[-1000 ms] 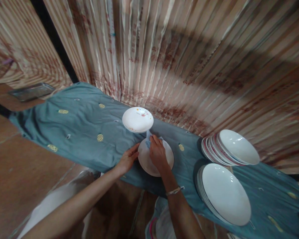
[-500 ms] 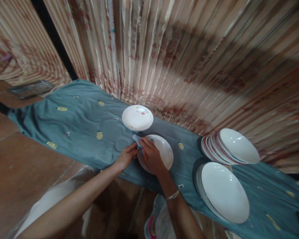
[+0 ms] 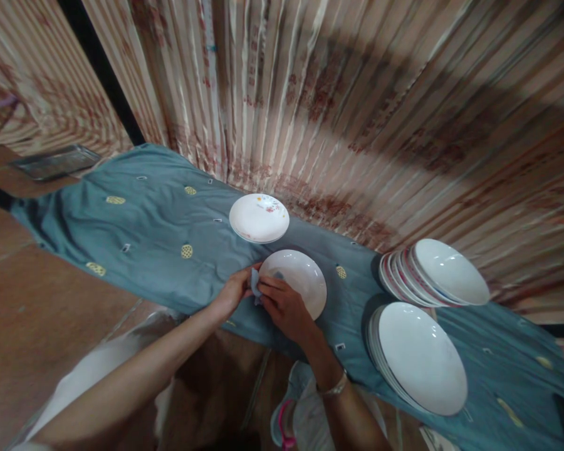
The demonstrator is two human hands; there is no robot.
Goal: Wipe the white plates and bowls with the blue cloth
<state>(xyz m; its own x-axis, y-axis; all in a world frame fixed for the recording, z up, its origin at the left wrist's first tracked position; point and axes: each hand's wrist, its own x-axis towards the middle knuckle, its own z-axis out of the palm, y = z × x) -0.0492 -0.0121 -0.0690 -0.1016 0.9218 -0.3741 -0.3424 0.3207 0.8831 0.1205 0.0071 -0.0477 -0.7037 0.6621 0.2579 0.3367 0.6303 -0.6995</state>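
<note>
One white plate (image 3: 308, 282) lies on the teal cloth (image 3: 162, 216), near side; at its left rim the right hand (image 3: 286, 308) pinches a bluish rag (image 3: 255, 284) beside the left hand (image 3: 234, 290) (whether that one grips anything, I cannot tell).

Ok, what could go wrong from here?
The plate being handled lies near the front edge of the tablecloth, so a hard push might send it off. The cloth is bunched between the left hand and right hand at the plate's rim; a snag could shift the plate. The nearer stack of plates also sits close to that edge, so a stray knock might topple it.
</note>
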